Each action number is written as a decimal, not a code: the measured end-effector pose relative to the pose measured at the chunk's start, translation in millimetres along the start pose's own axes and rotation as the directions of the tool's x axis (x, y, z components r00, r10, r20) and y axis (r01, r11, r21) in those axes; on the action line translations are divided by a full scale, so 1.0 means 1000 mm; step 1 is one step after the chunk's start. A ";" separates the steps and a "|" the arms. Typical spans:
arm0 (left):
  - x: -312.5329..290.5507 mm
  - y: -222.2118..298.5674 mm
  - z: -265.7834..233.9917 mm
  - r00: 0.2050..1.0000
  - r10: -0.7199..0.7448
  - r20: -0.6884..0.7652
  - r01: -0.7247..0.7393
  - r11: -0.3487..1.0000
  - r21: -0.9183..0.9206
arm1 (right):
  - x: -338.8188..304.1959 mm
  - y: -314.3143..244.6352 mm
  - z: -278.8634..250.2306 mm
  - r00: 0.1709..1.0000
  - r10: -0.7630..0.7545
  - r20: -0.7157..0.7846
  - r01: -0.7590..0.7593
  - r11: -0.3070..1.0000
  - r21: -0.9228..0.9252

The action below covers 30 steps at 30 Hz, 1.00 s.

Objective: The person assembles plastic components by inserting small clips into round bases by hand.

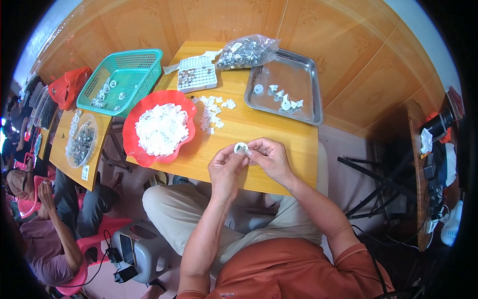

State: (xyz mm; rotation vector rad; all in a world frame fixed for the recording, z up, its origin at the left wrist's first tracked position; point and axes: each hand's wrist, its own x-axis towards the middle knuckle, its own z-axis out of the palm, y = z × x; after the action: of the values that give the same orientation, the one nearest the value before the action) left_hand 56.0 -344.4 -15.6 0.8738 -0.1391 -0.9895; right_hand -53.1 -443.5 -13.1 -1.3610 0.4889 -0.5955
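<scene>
My left hand point(225, 168) and my right hand point(270, 160) meet above the near edge of the wooden table point(234, 124). Between their fingertips they pinch a small round white plastic part point(241, 147) with something darker in its middle, too small to make out. Left of my hands stands a red wavy-rimmed bowl point(130, 138) heaped with small white pieces point(162, 129). More loose white pieces point(211, 114) lie beside it. Beyond my right hand, a metal tray point(291, 74) holds several white round parts point(286, 103).
At the back sit a white compartment tray point(197, 75) with small parts and a clear bag point(249, 52) of metal pieces. A green basket point(144, 62) stands at left. A co-worker's hand point(47, 197) shows far left, near a stool point(149, 249) carrying phones.
</scene>
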 end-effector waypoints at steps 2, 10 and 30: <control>0.000 0.000 0.000 1.000 0.003 0.002 -0.003 1.000 0.008 | 0.000 0.001 0.000 1.000 -0.002 0.002 0.002 1.000 0.007; 0.000 0.000 0.000 1.000 0.022 -0.019 -0.021 1.000 0.018 | 0.001 0.001 0.003 1.000 -0.008 0.001 0.008 0.999 0.041; 0.003 0.000 -0.001 0.999 0.040 -0.002 -0.040 0.999 -0.004 | 0.004 -0.005 0.001 0.999 0.045 0.011 -0.046 0.994 0.094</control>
State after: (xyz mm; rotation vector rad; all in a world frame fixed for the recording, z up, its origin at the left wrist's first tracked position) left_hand 58.2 -346.0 -16.8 0.8654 -0.1522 -0.9510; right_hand -49.8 -445.9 -8.3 -1.2591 0.4779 -0.5678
